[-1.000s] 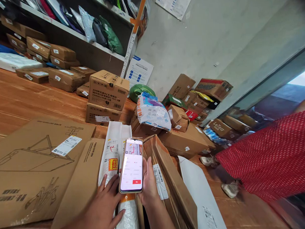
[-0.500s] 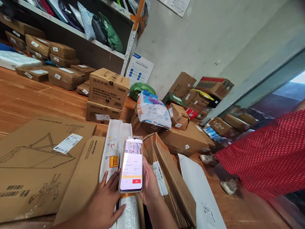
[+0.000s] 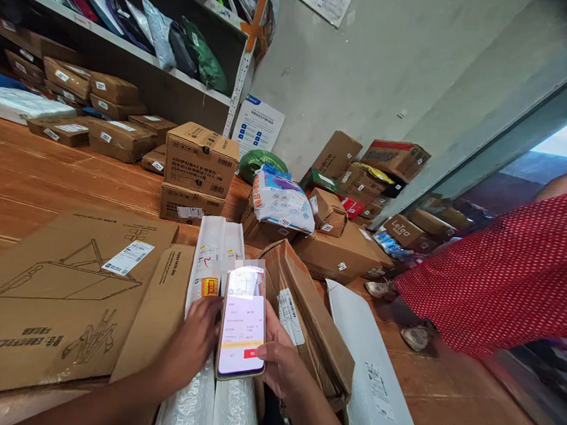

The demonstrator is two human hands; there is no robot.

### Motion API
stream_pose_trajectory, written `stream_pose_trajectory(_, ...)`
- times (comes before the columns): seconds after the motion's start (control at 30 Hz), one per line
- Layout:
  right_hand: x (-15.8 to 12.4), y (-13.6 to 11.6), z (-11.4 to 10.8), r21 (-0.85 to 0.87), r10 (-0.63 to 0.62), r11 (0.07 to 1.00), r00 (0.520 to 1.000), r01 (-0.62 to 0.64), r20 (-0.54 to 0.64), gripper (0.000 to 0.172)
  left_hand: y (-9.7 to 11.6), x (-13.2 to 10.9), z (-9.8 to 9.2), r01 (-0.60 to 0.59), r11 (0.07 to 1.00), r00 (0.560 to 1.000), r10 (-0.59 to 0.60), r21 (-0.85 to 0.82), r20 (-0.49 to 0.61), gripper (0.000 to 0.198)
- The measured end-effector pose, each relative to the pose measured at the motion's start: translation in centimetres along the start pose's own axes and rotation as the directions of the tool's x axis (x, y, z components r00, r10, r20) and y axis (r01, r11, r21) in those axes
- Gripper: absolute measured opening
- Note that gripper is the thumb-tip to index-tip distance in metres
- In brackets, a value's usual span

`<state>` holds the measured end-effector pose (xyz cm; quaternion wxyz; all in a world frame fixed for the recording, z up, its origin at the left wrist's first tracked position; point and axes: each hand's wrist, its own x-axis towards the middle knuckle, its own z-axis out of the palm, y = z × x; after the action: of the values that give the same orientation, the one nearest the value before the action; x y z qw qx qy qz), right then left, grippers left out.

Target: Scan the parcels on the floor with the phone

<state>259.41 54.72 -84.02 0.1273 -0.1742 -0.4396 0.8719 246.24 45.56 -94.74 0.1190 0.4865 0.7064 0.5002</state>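
Observation:
My right hand [image 3: 281, 355] holds a smartphone [image 3: 240, 338] upright over two long white bubble-wrapped packages [image 3: 237, 406]. The right thumb rests on the red button at the bottom of the lit screen. At the phone's left edge, my left hand [image 3: 192, 343] is curled over the left long package [image 3: 205, 249], below its red and yellow sticker. Its fingertips are partly hidden, so what they grip, if anything, does not show. A large flat carton [image 3: 85, 269] with a line drawing and a white label lies to the left. Right of the phone leans a dented brown carton [image 3: 310, 323].
A white mailer [image 3: 363, 352] lies on the wooden floor at right. Stacked cartons [image 3: 200, 159] and a white plastic parcel [image 3: 283, 203] stand ahead. Shelves with bagged parcels [image 3: 208, 60] rise at back left. A person in a red dotted garment [image 3: 504, 279] stands at right.
My right thumb has come onto the screen's red button, and the phone sits slightly lower. My left hand's spread fingers have curled in beside the phone.

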Motion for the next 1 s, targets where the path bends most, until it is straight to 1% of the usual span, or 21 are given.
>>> stream_pose_trajectory(0.03,-0.3,0.2,0.0,0.015,0.000,1.000,1.000,0.000,-0.007,0.073,0.8,0.8,-0.6,0.138,0.966,0.990,-0.143,-0.221,-0.005,0.044)
stream_pose_trajectory(0.07,-0.5,0.4,-0.1,0.015,0.001,1.000,1.000,-0.001,-0.022,0.073,1.8,1.7,-1.2,0.262,0.860,0.962,-0.271,-0.437,0.043,0.047)
stream_pose_trajectory(0.1,-0.7,0.7,-0.3,0.003,0.001,1.000,0.999,0.000,-0.047,0.072,2.8,2.5,-1.9,0.354,0.714,0.928,-0.346,-0.603,0.136,0.052)
stream_pose_trajectory(0.13,-0.8,1.1,-0.5,-0.015,0.001,1.000,0.997,-0.002,-0.080,0.071,3.9,3.3,-2.6,0.410,0.593,0.902,-0.377,-0.692,0.211,0.057)
stream_pose_trajectory(0.17,-0.8,1.5,-0.7,-0.029,0.001,1.000,0.993,-0.004,-0.117,0.069,4.9,3.9,-3.2,0.451,0.513,0.879,-0.397,-0.730,0.264,0.060)
stream_pose_trajectory(0.2,-0.8,1.9,-0.9,-0.038,0.003,0.999,0.988,-0.009,-0.153,0.067,5.7,4.4,-3.6,0.481,0.472,0.860,-0.416,-0.739,0.294,0.061)
stream_pose_trajectory(0.3,-0.6,2.9,-1.5,-0.053,0.002,0.998,0.975,-0.014,-0.222,0.061,7.5,4.9,-4.5,0.545,0.443,0.807,-0.508,-0.712,0.301,0.057)
stream_pose_trajectory(0.37,-0.5,3.2,-1.5,-0.067,-0.012,0.998,0.976,-0.003,-0.217,0.057,8.0,4.8,-4.7,0.552,0.434,0.792,-0.540,-0.712,0.285,0.052)
stream_pose_trajectory(0.53,-0.6,3.1,-1.0,-0.136,-0.076,0.989,0.983,0.054,-0.166,0.048,8.6,4.5,-5.0,0.546,0.463,0.793,-0.556,-0.698,0.250,0.045)
stream_pose_trajectory(0.7,-0.8,3.1,-0.8,-0.113,-0.058,0.993,0.984,0.038,-0.170,0.051,8.5,4.4,-5.2,0.545,0.453,0.786,-0.569,-0.705,0.242,0.040)
stream_pose_trajectory(0.8,-0.8,3.4,-1.0,-0.111,-0.060,0.993,0.988,0.044,-0.145,0.052,8.1,4.2,-5.1,0.529,0.451,0.796,-0.558,-0.719,0.236,0.039)
stream_pose_trajectory(0.9,-0.9,3.5,-1.0,-0.115,-0.062,0.992,0.991,0.048,-0.120,0.050,7.8,4.1,-5.0,0.521,0.457,0.806,-0.540,-0.721,0.241,0.039)
stream_pose_trajectory(1.0,-1.0,3.5,-0.8,-0.128,-0.081,0.990,0.989,0.064,-0.125,0.045,7.7,3.9,-5.0,0.526,0.460,0.804,-0.543,-0.715,0.242,0.039)
